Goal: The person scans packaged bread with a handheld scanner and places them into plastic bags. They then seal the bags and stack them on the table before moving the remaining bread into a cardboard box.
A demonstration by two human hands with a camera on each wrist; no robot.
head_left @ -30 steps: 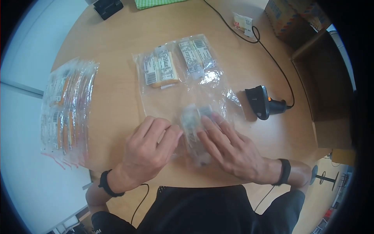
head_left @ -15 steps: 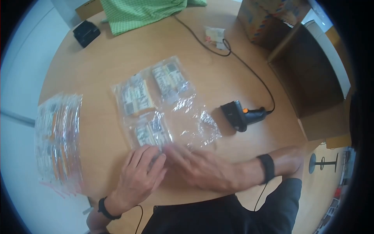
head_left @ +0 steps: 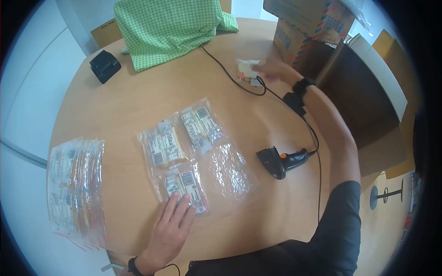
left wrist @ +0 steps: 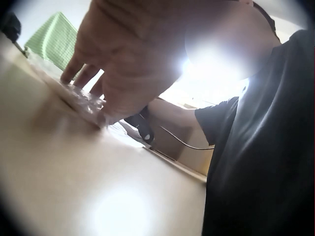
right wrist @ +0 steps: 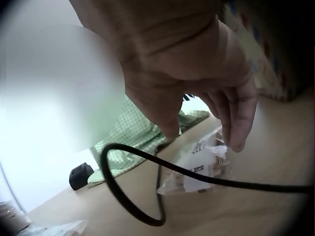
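Note:
A clear plastic bag (head_left: 231,172) lies flat on the table with three labelled packets in it; its lower right part holds none. My left hand (head_left: 171,229) rests its fairly straight fingers on the nearest packet (head_left: 189,186), and in the left wrist view those fingertips (left wrist: 68,76) press on the crinkled plastic. Far across the table, my right hand (head_left: 277,72) reaches over a small packet in clear wrapping (head_left: 247,70). From the right wrist, thumb and fingers stand apart just above this wrapped packet (right wrist: 199,164), with the fingertips at its edge.
A black handheld scanner (head_left: 282,163) lies right of the bag, its cable (head_left: 260,87) looping beside the small packet. Several filled bags (head_left: 76,188) are stacked at left. Open cardboard box (head_left: 363,106) at right, green checked cloth (head_left: 170,32) and black stand (head_left: 105,66) at the back.
My right hand has left the bag and moved far forward to the small packet. The bag has shifted left and turned slightly; my left hand has flattened onto its nearest packet. The head view has tilted up.

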